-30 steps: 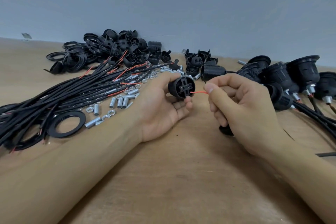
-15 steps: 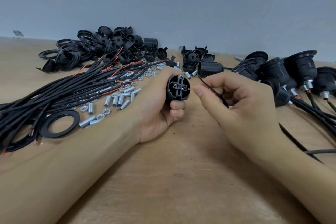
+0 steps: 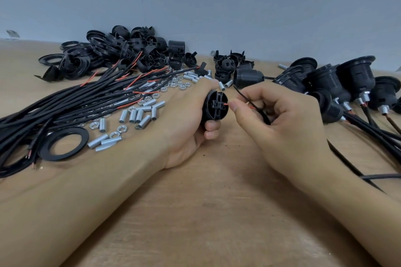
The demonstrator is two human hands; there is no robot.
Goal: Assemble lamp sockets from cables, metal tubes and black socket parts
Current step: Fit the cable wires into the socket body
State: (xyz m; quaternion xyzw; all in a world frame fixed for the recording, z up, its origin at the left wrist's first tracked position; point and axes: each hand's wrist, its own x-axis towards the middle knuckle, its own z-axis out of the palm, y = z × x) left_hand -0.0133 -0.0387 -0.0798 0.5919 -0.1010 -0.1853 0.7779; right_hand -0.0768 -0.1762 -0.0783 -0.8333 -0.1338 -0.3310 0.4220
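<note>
Compared with 1 second back, the red wire showing between the hands has shrunk to a short stub, and the right hand has closed in until its thumb sits just beside the socket face; a thin black lead now arcs up over its fingers.

At the far left of the frame a thick bundle of black cables [image 3: 65, 102] fans across the worktop [image 3: 217, 212], matte sheaths with red cores peeping from the stripped ends. A flat black ring [image 3: 63, 144] lies at its lower edge. Just right of that, short threaded metal tubes [image 3: 138, 115] and small hex nuts [image 3: 112, 134] are scattered, bright and silvery against the pale wood grain. Behind them, in the upper left, sits a heap of glossy black socket parts [image 3: 121, 50], rings and domed caps.

In the centre the left hand [image 3: 184, 123] grips a round black socket body [image 3: 214, 106], its cross-shaped inner face turned toward the right. The red wire [image 3: 225, 104] meets that face. The right hand [image 3: 280, 119] pinches the wire between thumb and forefinger, the black lead [image 3: 245, 97] threading through its curled fingers.

At the right edge stand finished sockets [image 3: 355, 76], ribbed black barrels with flared collars and metal stems trailing cables.
</note>
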